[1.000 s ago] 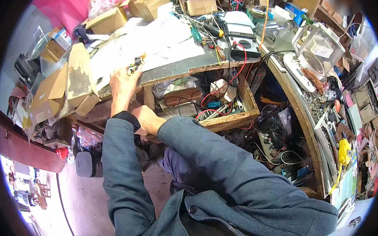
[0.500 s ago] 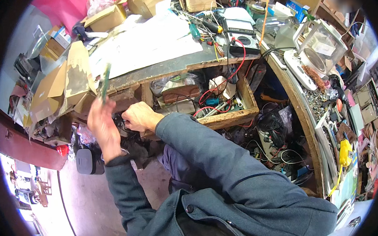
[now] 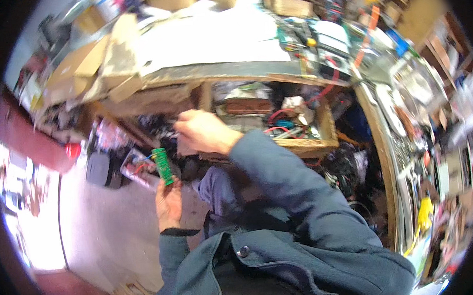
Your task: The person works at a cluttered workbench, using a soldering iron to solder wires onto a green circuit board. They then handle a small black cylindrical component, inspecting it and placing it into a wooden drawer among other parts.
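Head view shows our left fingers (image 3: 175, 188) gripping a green circuit board (image 3: 163, 166) jutting beyond them; our curled right fingers (image 3: 185, 126) may hold something, we cannot tell. We judge this as handling the board; next calls for steady grip, clear of the table (image 3: 228, 70) beyond.

We hold our left hand (image 3: 169, 204) low, fingers (image 3: 174, 183) pinched and pointing forward; our right hand (image 3: 203, 131) curls in, its forearm (image 3: 285, 171) slanting leftward.
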Tool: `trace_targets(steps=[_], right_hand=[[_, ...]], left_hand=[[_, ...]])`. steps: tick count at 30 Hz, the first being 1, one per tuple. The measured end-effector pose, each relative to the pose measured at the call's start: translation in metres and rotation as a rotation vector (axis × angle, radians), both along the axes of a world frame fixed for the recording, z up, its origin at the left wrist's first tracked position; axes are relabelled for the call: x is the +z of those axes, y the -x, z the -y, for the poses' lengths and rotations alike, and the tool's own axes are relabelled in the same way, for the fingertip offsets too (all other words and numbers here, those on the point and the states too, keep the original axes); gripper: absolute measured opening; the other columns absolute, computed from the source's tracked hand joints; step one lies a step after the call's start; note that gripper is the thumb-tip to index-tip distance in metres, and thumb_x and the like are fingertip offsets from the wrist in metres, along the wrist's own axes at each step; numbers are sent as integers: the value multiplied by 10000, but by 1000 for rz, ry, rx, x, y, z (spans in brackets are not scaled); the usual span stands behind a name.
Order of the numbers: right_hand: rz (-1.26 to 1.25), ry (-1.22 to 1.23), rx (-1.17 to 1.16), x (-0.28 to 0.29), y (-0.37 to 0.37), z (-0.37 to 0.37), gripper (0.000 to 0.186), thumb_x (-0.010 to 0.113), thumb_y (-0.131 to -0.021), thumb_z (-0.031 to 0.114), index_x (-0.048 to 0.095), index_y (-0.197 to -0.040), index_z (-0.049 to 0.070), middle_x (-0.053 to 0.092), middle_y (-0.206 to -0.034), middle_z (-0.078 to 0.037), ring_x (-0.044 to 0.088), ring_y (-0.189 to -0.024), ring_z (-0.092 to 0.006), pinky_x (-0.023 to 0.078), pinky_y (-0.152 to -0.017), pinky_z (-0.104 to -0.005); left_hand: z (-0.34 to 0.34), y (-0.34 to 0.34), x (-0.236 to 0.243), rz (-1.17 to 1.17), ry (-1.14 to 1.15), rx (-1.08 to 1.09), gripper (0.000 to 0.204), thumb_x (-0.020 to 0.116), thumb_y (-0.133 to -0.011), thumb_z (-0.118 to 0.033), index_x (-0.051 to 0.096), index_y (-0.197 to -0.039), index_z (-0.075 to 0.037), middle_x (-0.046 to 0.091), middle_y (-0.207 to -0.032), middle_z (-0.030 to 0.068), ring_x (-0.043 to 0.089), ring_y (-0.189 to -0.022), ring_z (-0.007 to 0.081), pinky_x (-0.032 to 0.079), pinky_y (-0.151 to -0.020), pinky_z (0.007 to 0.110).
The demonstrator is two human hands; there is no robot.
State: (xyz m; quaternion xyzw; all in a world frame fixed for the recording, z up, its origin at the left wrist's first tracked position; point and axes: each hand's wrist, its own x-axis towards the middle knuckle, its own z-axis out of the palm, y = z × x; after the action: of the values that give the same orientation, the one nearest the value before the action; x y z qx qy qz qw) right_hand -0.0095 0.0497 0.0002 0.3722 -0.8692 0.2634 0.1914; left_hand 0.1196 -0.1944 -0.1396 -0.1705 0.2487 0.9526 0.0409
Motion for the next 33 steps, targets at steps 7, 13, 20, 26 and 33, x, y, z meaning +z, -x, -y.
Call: trace_targets(steps=[7,13,20,26,33], right_hand=[[121,-125,-195,28,-77,-55,190,722,-924,242,645,-995,83,642,-896,-127,674,-876,-365,562,-736,-461],[168,-352,-224,20,-74,-55,332,756,-890,320,583,-1010,62,683,-888,-140,696,-900,-353,566,-723,-465],[212,-468,-308,20,-70,-47,329,775,-857,295,578,-996,72,681,-867,-127,696,-849,-331,568,-709,-447],[242,-475,-319,20,-66,-45,330,781,-846,299,583,-991,78,670,-852,-118,691,-832,-323,569,-692,-444],[286,-469,-343,22,-64,-43,318,790,-832,305,591,-970,99,665,-831,-114,688,-813,-325,572,-684,-448]], left_hand=[[-10,-4,-68,227,-33,-100,352,802,-879,-256,704,-1089,9,654,-881,66,623,-866,216,530,-888,390],[-18,27,-123,355,13,-241,407,788,-900,-340,645,-1111,-22,645,-929,70,615,-880,235,520,-903,390],[-16,75,-178,445,142,-351,320,722,-977,-272,610,-1158,-33,672,-1054,141,677,-943,331,572,-845,454],[-23,133,-195,513,321,-367,406,627,-1037,-343,628,-1366,-106,646,-1108,166,687,-954,305,588,-781,446],[-14,240,-212,293,568,-346,318,793,-895,-204,694,-1145,-35,706,-942,130,715,-688,292,604,-614,410]])
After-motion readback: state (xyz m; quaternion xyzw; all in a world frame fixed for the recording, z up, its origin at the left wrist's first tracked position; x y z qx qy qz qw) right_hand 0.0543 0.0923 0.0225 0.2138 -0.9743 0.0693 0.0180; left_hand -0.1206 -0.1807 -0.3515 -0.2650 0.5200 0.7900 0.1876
